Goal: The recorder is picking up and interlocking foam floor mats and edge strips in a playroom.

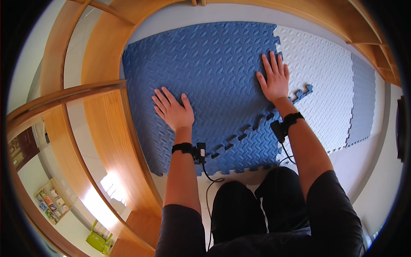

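A blue foam floor tile (pixel 205 77) with a raised leaf-like pattern lies under both hands. Its toothed near edge runs on a slant over a second blue foam tile (pixel 252 150), and its right corner overlaps a white foam tile (pixel 317 64). My left hand (pixel 176 112) lies palm down on the upper blue tile's left half, fingers spread and holding nothing. Farther out, my right hand (pixel 275 82) presses flat near that tile's right edge, beside the white one; its fingers are stretched out too. What is under the palms is hidden.
Wooden shelving (pixel 102 128) stands close along the left side, and more wooden furniture (pixel 342 21) curves along the far right. A grey foam tile (pixel 363 103) adjoins the white one. Black wrist straps with small devices trail cables (pixel 208 192) near my knees.
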`<state>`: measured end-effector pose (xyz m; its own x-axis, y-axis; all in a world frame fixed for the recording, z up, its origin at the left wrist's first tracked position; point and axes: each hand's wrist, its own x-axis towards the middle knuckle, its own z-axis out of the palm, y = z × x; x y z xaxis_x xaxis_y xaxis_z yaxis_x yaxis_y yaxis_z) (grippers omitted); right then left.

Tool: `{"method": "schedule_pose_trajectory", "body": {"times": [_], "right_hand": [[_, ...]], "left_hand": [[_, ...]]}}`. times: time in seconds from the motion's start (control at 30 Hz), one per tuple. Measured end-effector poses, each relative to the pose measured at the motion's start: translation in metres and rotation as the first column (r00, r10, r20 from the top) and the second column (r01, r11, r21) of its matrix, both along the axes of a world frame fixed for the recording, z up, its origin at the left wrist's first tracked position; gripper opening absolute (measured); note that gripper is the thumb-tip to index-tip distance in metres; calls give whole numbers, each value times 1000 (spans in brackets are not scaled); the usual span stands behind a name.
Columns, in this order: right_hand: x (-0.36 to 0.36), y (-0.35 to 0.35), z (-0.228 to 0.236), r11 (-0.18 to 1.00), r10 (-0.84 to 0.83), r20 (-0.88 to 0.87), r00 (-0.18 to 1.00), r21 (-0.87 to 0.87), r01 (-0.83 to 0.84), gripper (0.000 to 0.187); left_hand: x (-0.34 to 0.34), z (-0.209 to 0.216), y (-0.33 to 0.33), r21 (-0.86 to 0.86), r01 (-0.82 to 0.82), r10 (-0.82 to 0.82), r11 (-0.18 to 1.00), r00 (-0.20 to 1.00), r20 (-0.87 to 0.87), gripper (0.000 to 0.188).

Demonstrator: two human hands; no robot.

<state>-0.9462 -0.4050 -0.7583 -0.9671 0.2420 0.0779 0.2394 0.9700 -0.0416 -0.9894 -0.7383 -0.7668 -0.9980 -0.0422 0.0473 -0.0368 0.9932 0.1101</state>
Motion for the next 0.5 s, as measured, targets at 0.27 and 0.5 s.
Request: {"method": "schedule_pose_trajectory", "body": {"times": [0.27, 0.5], "right_hand": [[8, -5, -9, 1000, 6, -45, 999, 18, -5, 61], [9, -5, -10, 1000, 22, -80, 997, 19, -21, 61]], "left_hand": [[3, -6, -7, -5, 10, -10, 1000, 1000, -9, 74], [5, -9, -7, -3, -5, 5, 1000, 1000, -26, 75]]}}
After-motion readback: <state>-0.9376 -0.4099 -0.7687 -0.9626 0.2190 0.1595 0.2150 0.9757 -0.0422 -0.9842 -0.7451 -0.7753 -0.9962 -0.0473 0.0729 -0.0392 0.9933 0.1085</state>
